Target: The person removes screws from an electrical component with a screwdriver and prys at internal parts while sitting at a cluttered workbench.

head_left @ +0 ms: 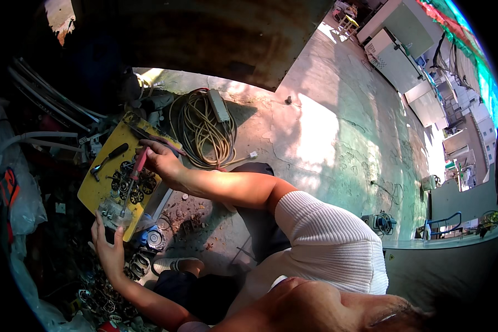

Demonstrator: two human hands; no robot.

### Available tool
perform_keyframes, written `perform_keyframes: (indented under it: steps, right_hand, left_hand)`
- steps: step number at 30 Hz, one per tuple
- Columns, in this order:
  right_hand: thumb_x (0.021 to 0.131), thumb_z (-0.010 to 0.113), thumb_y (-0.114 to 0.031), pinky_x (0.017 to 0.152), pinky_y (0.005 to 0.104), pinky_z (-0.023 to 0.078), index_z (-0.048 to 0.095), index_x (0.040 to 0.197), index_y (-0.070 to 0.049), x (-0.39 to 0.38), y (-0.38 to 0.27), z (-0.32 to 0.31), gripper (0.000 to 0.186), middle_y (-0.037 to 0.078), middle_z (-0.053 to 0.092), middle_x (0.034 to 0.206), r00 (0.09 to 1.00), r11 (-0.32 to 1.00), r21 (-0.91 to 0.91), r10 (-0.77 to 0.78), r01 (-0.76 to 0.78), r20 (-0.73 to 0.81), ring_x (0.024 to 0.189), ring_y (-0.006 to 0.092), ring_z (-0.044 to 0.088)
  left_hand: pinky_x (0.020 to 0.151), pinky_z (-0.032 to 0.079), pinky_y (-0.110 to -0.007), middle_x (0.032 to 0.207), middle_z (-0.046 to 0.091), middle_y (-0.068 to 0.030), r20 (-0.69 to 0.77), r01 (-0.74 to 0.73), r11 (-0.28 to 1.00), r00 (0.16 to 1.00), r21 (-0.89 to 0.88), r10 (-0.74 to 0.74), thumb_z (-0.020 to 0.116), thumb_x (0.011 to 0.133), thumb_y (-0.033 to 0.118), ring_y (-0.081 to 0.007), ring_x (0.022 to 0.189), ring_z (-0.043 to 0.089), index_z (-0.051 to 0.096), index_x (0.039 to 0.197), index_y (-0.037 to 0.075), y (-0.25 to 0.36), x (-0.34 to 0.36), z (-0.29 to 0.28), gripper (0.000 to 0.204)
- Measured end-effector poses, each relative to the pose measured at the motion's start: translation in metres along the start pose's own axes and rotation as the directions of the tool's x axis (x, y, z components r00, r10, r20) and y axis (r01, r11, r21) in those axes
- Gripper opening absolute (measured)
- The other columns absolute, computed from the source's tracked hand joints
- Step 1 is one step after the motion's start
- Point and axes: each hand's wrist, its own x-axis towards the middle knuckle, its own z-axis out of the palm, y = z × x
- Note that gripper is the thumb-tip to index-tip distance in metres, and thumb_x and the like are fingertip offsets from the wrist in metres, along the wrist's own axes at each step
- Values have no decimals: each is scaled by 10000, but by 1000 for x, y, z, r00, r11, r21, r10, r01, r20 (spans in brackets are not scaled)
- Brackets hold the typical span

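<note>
My right hand (163, 164) is closed around the red handle of a screwdriver (138, 166). Its thin shaft slants down to a clear plastic part (115, 214) at the near end of a yellow board (96, 191). My left hand (110, 253) steadies that part from the near side, fingers along one edge and thumb at the other. Several dark, spoked round pieces (140, 188) lie on the board beside the screwdriver shaft. Left of them rests a black-handled tool (116, 151) with a metal end. A pair of pliers (144, 133) lies past my right hand.
A coiled tan cable (202, 144) with a white power strip (218, 105) lies on the concrete floor. A rusty metal sheet (205, 39) hangs over the far side. Dark scrap parts (102, 296) heap near my left arm, beside clear plastic sheeting (27, 207).
</note>
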Motion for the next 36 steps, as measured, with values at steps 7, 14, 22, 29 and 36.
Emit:
perform_keyframes:
  steps: [7, 14, 22, 29, 36]
  right_hand:
    - [1004, 445, -237, 780, 279, 478, 384, 1375, -104, -8, -18, 9, 399, 30, 586, 1054, 995, 988, -142, 76, -67, 59, 895, 114, 578]
    - [995, 470, -276, 786, 280, 480, 401, 1362, -91, 3, 1, -3, 416, 21, 588, 1039, 999, 999, -19, 38, -38, 11, 902, 116, 580]
    - [982, 502, -272, 832, 266, 459, 421, 1354, -57, -8, -8, 4, 437, 39, 582, 1111, 1000, 990, -141, 7, -5, 20, 993, 140, 556]
    - [968, 533, -292, 731, 265, 472, 426, 1342, -92, 4, 11, -6, 438, 11, 601, 1027, 995, 994, -47, -103, 103, 18, 919, 110, 581]
    - [989, 482, -216, 817, 272, 468, 424, 1336, -56, -13, -9, 4, 387, 42, 598, 1041, 999, 993, -111, -38, 42, 31, 936, 139, 574]
  left_hand:
    - [1096, 157, -579, 1360, 456, -110, 3, 23, 995, 1000, 101, -23, 635, 853, 327, -324, 1259, 440, 340, 1455, 210, -1, -1, -3, 681]
    - [1096, 113, -614, 1368, 450, -100, 9, 13, 996, 1000, 84, -14, 634, 851, 344, -326, 1270, 430, 334, 1457, 221, -1, 0, 1, 687]
    - [1100, 95, -616, 1371, 447, -101, 3, 27, 995, 1000, 98, -28, 634, 848, 365, -325, 1274, 427, 334, 1457, 226, -1, -1, 1, 694]
    - [1102, 90, -615, 1371, 448, -101, 10, 7, 997, 1000, 74, -8, 628, 850, 376, -323, 1274, 428, 337, 1455, 226, -2, -1, 1, 689]
    - [1100, 93, -617, 1369, 449, -103, 7, 23, 993, 1000, 115, -24, 627, 852, 379, -326, 1273, 428, 339, 1454, 221, -2, -4, 0, 687]
